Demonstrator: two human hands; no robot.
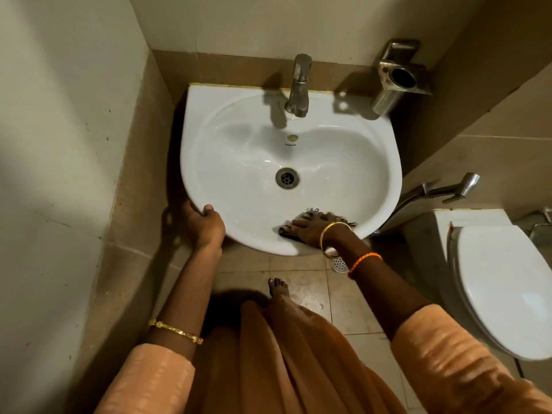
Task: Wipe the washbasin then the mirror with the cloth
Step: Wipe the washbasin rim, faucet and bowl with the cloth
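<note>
While the left hand [206, 224] grips the near-left rim of the white washbasin [236, 162], thumb on top of the rim and fingers curled under it, the right hand [313, 227] lies flat with fingers spread on a dark cloth [286, 231], pressing it against the inner near-right slope of the bowl. Only the cloth's edges show, at the fingertips and along the side of the palm, with a frayed fringe sticking out to the right; that area is slightly blurred. At the bottom of the bowl sits the metal drain [287, 177], well apart from the cloth. A steel tap [298, 86] stands at the back centre of the basin, and a steel wall-mounted holder [394, 76] hangs just beyond the basin's right rear corner. To the right, a white toilet [504, 282] has its lid down, with a metal hand sprayer [448, 189] on the wall between toilet and basin. Gold bangles circle both wrists, and an orange thread band [364, 261] rings the right forearm. Below, a bare foot [278, 288] rests on the tiled floor [352, 312] near a small round floor drain [340, 264]. The mirror is out of view.
</note>
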